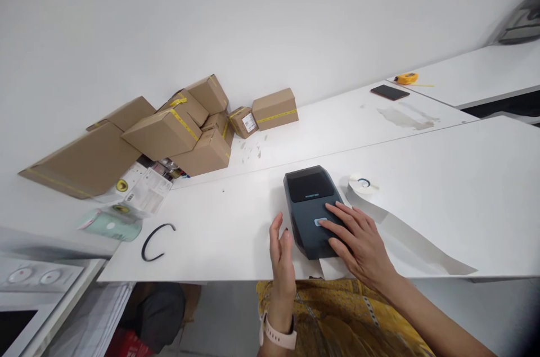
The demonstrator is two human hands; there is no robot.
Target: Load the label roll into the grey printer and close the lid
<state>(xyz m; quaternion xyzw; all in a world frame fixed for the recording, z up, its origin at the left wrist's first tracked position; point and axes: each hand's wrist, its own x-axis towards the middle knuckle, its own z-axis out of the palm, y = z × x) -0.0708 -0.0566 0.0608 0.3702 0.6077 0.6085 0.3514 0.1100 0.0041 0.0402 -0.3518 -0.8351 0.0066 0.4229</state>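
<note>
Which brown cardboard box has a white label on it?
The small brown cardboard box immediately left of the rightmost brown cardboard box; its white label shows, while the others show none.

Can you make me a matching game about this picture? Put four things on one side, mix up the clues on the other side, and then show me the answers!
Things:
1. dark boxy device
2. tape measure
3. thin black band
4. left hand

Clues:
A. yellow, near the dark phone
B. has a pale pink strap around its wrist
C. touched by the right hand
D. curved like the letter C

Right pairs: 1-C, 2-A, 3-D, 4-B
</note>
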